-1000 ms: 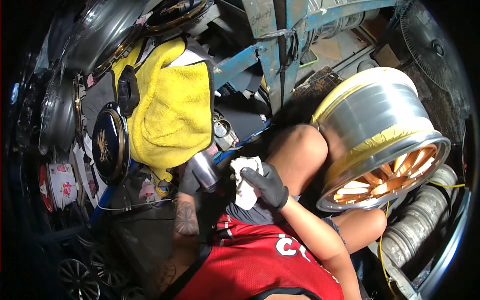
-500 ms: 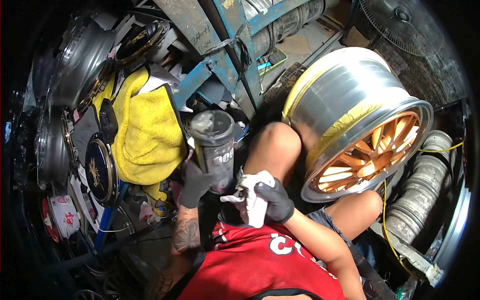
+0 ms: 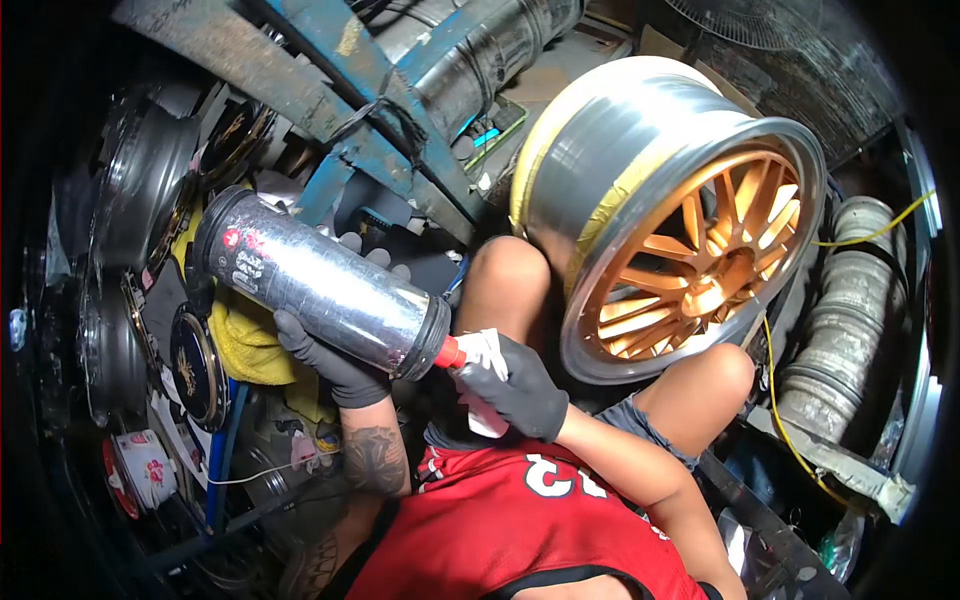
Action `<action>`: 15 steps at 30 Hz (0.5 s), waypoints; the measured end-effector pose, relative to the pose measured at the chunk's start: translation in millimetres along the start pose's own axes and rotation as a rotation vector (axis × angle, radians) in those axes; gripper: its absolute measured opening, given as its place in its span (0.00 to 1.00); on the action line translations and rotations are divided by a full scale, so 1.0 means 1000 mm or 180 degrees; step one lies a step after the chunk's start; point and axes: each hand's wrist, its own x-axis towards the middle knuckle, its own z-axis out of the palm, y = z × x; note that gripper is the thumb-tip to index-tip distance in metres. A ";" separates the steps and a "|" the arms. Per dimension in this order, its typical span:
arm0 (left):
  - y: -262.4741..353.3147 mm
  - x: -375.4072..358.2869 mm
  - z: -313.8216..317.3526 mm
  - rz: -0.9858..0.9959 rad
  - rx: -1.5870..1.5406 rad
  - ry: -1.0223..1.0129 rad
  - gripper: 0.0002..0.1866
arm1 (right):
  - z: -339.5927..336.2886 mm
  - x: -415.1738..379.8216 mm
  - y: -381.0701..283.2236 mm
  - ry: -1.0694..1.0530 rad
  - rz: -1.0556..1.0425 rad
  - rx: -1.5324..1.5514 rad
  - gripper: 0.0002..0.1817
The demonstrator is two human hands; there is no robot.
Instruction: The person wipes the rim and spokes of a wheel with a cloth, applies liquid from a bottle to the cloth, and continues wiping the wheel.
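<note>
Tilted almost onto its side, a large dark cylindrical bottle [image 3: 325, 280] has its red nozzle pointing down to the right. My gloved left hand [image 3: 325, 360] supports it from below, the fingers partly hidden behind it. My gloved right hand [image 3: 515, 390] is closed round a white cloth [image 3: 484, 412], right at the nozzle; the cloth touches or nearly touches the tip. Beyond my knees stands a wheel rim [image 3: 690, 220] with copper-coloured spokes, a polished barrel and yellow tape.
A yellow towel [image 3: 245, 340] hangs behind the bottle on the left, near round caps [image 3: 198, 365] and more rims. Blue metal beams [image 3: 385, 85] cross the top. A stack of silvery rings [image 3: 835, 310] and a yellow cable are at right.
The bottle has been raised and tipped from upright, its nozzle now at the cloth. My left hand has moved left beneath it. The view has shifted, and the wheel shows more of its face.
</note>
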 end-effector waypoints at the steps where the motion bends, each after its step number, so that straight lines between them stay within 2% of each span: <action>1: -0.002 0.000 -0.002 -0.0093 -0.0061 -0.0064 0.55 | 0.001 0.000 -0.001 0.0164 -0.0225 -0.0320 0.15; 4: -0.007 0.002 0.004 -0.0359 -0.0237 -0.0171 0.51 | -0.006 0.001 -0.001 0.0397 -0.1472 -0.1560 0.12; 7: -0.001 0.005 0.016 -0.0577 -0.0249 -0.0106 0.49 | -0.003 0.003 -0.012 0.0675 -0.2396 -0.1937 0.11; 9: 0.005 0.007 0.021 -0.0765 -0.0157 -0.0011 0.47 | -0.004 0.000 -0.020 0.0678 -0.2577 -0.1989 0.10; 10: 0.005 0.006 0.029 -0.0614 -0.0125 0.0103 0.48 | -0.004 -0.002 -0.021 0.0713 -0.2672 -0.2110 0.11; 13: 0.010 0.008 0.044 -0.0288 -0.0414 -0.0701 0.50 | -0.011 -0.004 -0.013 0.0735 -0.2694 -0.2043 0.12; 14: 0.022 0.003 0.041 -0.0181 0.0099 -0.0547 0.54 | -0.012 -0.003 -0.009 0.0691 -0.2669 -0.1927 0.13; 15: 0.026 0.003 0.044 0.0136 0.0498 -0.0392 0.57 | -0.014 -0.004 -0.010 0.0417 -0.1734 -0.1174 0.13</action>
